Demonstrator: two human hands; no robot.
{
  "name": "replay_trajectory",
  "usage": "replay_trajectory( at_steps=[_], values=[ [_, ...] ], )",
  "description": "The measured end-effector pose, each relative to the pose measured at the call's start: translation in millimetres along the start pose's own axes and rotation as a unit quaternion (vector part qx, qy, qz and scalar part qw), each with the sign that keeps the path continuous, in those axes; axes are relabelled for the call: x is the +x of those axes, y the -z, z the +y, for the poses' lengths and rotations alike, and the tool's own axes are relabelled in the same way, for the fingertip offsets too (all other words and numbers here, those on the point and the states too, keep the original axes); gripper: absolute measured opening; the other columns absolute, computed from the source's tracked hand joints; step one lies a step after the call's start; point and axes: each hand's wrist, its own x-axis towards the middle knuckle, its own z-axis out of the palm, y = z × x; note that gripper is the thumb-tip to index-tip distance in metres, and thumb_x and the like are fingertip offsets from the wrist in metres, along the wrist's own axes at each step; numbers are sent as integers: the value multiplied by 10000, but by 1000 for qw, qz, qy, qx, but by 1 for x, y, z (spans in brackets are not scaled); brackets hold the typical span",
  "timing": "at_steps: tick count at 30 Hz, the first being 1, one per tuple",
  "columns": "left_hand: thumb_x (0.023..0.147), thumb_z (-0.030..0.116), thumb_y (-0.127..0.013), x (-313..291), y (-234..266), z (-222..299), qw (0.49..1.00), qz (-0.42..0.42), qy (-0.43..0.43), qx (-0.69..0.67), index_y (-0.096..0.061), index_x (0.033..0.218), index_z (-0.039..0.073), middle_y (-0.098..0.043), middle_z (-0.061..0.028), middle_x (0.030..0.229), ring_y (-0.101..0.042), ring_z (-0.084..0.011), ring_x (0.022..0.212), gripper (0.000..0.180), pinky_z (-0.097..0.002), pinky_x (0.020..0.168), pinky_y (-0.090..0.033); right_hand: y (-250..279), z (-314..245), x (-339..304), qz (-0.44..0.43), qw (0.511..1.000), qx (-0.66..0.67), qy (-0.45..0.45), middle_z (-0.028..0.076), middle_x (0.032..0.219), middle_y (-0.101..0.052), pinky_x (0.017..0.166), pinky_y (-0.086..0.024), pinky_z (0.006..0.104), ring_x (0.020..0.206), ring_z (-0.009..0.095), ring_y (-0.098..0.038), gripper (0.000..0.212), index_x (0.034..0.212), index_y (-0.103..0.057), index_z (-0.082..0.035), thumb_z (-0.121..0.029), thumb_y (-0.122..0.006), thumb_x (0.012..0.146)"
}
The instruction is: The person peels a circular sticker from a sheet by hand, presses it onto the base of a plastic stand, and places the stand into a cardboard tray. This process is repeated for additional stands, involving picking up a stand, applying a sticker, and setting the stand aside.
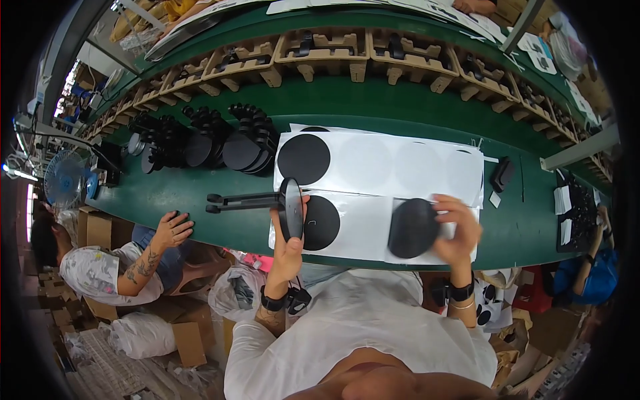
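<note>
My left hand point(288, 259) grips a black stand point(291, 212) by its round base. The base is turned edge-on, and its folding arm points to the left. My right hand point(460, 230), smeared by motion, has its fingers at the right edge of a black round pad point(412, 229) and holds it over white backing sheets point(363, 223). More black discs lie on the sheets: one round pad point(304, 160) at the upper left and another round pad point(321, 223) partly behind the stand's base.
Several finished-looking black stands point(248, 143) cluster on the green table point(200, 230) at left. Cardboard trays point(323, 57) line the far side. A small black object point(501, 175) lies right of the sheets. A co-worker's hand point(173, 230) rests at the left table edge.
</note>
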Motion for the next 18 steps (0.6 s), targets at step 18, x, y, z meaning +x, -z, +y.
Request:
replay_trajectory(
  at_steps=[18],
  values=[
    [902, 694, -223, 46, -103, 64, 918, -125, 137, -350, -145, 1496, 165, -259, -73, 1504, -299, -266, 1362, 798, -480, 1102, -254, -37, -68, 56, 30, 833, 429, -347, 70, 758, -618, 472, -505, 215, 538, 106, -599, 173, 830, -498, -25, 2, -665, 796]
  ],
)
